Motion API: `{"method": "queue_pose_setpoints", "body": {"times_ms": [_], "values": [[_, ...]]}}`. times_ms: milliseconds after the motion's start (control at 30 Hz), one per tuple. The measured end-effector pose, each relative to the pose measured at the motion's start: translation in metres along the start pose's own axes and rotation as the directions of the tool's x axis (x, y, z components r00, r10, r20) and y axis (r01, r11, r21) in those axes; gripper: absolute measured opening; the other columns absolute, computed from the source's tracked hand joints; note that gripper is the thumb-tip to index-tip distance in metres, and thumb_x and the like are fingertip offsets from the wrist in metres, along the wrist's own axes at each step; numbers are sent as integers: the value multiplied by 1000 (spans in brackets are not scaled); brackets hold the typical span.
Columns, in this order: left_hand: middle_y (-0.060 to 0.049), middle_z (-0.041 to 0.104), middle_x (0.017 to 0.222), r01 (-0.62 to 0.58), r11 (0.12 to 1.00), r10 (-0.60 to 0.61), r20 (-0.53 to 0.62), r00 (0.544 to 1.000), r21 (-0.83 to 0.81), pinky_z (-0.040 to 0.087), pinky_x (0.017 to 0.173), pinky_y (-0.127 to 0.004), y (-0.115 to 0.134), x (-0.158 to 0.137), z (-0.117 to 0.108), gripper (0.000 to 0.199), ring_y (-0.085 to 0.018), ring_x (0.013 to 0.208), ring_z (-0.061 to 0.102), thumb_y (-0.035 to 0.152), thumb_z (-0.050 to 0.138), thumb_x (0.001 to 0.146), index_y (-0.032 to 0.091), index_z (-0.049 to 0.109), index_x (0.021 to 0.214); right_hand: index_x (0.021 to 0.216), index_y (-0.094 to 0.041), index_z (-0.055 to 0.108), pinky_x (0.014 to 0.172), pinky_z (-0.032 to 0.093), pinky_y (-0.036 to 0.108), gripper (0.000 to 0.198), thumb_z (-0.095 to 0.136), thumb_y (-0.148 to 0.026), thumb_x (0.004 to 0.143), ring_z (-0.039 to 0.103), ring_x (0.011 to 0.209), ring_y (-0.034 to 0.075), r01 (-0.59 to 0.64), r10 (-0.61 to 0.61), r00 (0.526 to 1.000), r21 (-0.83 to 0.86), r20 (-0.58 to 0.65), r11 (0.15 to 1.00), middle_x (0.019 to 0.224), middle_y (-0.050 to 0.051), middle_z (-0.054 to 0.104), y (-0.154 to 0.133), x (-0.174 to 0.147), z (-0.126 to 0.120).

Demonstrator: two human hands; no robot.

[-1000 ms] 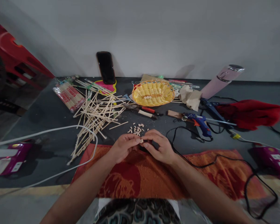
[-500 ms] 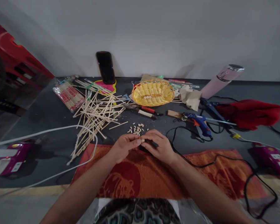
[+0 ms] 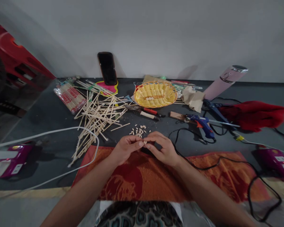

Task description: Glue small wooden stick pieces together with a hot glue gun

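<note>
My left hand (image 3: 127, 148) is closed, its thumb and fingertips pinching a tiny pale wooden piece (image 3: 145, 142). From the other side my right hand (image 3: 162, 148) touches the same piece with thumb and index finger, so both hands meet over the towel's back edge. The piece looks like short stick cuttings put together, but its exact form is too small to tell. Just beyond my fingertips lies a loose heap of short cut stick pieces (image 3: 139, 130). A yellow woven basket (image 3: 167, 100) farther back holds a few small pale pieces (image 3: 150, 98).
Long wooden sticks (image 3: 97, 115) are piled left, near packaged chopsticks (image 3: 69, 97). Pliers (image 3: 148, 114) lie before the basket. A blue glue gun (image 3: 203, 124) with a black cord is at right. An orange towel (image 3: 156, 186), phone (image 3: 107, 68) and pink flask (image 3: 223, 82) are also there.
My right fingers have shifted slightly around the small piece, which appears turned. A dark shape seen earlier between my right thumb and fingers no longer stands out. Everything else stays put.
</note>
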State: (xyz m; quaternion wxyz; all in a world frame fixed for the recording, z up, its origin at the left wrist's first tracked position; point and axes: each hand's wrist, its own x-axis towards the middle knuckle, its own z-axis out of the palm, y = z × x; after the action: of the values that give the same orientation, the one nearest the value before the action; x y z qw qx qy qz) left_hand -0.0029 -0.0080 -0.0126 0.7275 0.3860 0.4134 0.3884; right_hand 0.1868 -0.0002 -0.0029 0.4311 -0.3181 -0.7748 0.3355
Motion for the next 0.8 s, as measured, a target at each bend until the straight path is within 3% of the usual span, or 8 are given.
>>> {"method": "queue_pose_setpoints", "body": {"times_ms": [233,567,800], "values": [[-1,68,81,-122,979,122,8,992,166,42,73,-23,2,-1,-1,17,-11,74,57,29,73,73,16,71,84,101,-19,65,76,49,30,16,61,-16,85,59,83,15,-54,54,999,45,-7,998,89,5,64,-4,2,-1],[-4,68,79,-308,842,322,45,946,443,45,72,-25,7,-5,1,12,-14,74,59,27,67,78,16,70,81,96,-20,65,77,48,29,11,61,-17,87,59,82,14,-88,89,996,135,-1,987,86,4,64,-2,1,0],[-3,67,78,-414,766,425,95,900,493,46,70,-24,6,-4,1,8,-13,73,60,24,65,80,17,69,79,96,-21,65,78,48,30,11,61,-18,87,59,83,14,-109,107,994,164,21,980,87,4,63,0,0,1]]}}
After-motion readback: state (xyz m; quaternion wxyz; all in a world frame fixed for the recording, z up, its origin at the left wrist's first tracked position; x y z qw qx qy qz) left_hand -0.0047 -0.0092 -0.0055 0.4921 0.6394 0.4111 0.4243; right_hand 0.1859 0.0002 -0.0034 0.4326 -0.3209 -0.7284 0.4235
